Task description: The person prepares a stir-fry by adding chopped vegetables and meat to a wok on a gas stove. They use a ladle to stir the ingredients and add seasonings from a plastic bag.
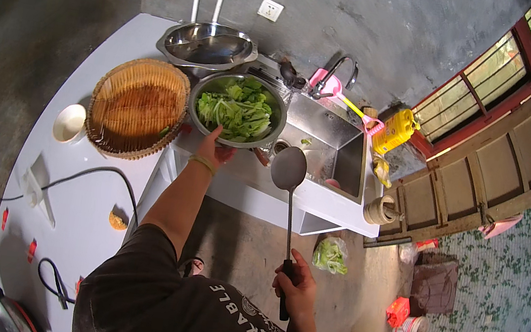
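Note:
My left hand (215, 150) grips the near rim of a steel bowl (193, 125), the thumb lying over the edge and the fingers beneath. Chopped leafy greens (235, 108) fill much of the bowl, which is at the counter between a wicker basket and the sink. In my right hand (297, 285) is the black handle of a metal ladle or wok spatula (289, 168). Its rounded head points away from me and overlaps the sink's near edge in the view.
The steel sink (327, 123) has a curved faucet (346, 67). Left of the bowl are the wicker basket (137, 104) and a white cup (69, 123); behind it stands a divided steel pot (209, 45). A yellow jug (396, 132) stands right of the sink. Bagged greens (331, 254) lie on the floor.

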Motion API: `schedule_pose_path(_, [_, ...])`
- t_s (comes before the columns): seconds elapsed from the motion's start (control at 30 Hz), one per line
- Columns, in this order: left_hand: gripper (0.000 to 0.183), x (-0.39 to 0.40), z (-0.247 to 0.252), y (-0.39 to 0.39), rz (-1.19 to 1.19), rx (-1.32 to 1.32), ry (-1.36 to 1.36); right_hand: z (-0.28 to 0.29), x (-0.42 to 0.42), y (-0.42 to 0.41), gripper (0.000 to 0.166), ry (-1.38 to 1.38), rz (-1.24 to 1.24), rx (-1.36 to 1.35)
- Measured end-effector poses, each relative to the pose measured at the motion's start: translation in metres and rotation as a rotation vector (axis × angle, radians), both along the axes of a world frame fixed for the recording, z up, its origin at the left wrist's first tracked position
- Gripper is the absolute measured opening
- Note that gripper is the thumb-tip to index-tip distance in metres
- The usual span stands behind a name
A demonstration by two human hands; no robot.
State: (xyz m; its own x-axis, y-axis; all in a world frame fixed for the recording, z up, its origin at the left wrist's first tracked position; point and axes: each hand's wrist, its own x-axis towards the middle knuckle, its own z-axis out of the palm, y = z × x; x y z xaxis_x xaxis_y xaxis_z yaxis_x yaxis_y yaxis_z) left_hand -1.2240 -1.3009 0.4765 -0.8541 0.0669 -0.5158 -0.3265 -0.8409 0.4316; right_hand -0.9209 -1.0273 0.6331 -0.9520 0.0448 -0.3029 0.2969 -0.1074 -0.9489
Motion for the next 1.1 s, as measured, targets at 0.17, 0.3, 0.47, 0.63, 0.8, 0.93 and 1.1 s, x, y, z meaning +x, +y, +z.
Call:
schedule_pose_path(0.17, [0.034,-0.025,-0.017,-0.001,0.116,-0.105,-0.111,-0.004,-0.003,-0.014,0.059,0.009,-0.03,0.03])
schedule_pose_path(0.3, [0.026,-0.024,-0.025,-0.004,0.137,-0.207,-0.099,-0.004,0.005,-0.01,0.057,0.045,-0.033,0.038])
schedule_pose_path(0.47, [0.012,0.032,0.015,0.018,0.069,-0.141,0.089,-0.001,0.032,0.006,0.057,0.112,-0.128,-0.082])
schedule_pose_path(0.63, [0.011,0.112,0.043,0.057,-0.076,-0.233,0.202,0.01,0.087,0.042,0.056,0.231,-0.186,-0.163])
schedule_pose_path(0.8, [0.014,0.215,0.085,0.142,-0.227,-0.248,0.265,0.018,0.171,0.093,0.054,0.302,-0.315,-0.137])
schedule_pose_path(0.93, [0.011,0.302,0.089,0.227,-0.371,-0.23,0.312,0.025,0.264,0.146,0.053,0.321,-0.384,-0.068])
schedule_pose_path(1.1, [0.012,0.429,0.115,0.357,-0.63,-0.225,0.311,0.036,0.391,0.212,0.052,0.252,-0.564,0.131])
